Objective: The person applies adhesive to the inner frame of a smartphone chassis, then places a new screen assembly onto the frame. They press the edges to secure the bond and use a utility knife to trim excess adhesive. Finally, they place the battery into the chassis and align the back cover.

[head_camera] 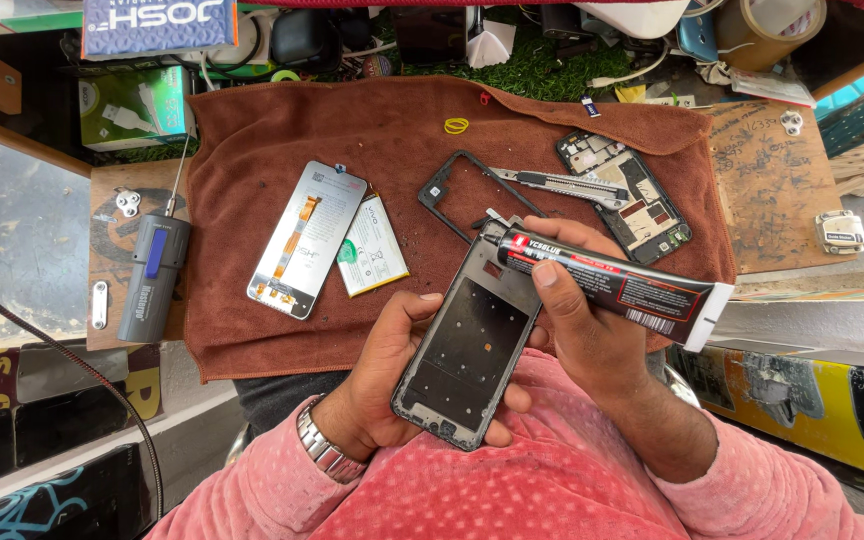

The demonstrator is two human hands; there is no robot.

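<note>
Brown towel (252,330) spread on the counter (777,190), with a screen panel (302,240), battery (372,248), loose frame (462,195), utility knife (562,185) and opened phone body (642,200) laid on it. Phone frame (467,345) is cradled over the lap in the left hand (392,370), fingers wrapped round its edges. Black glue tube (617,285) is clenched in the right hand (582,320), nozzle at the frame's top edge. Gluing step judged in hand; a steady bead along the rim is called for.
</note>
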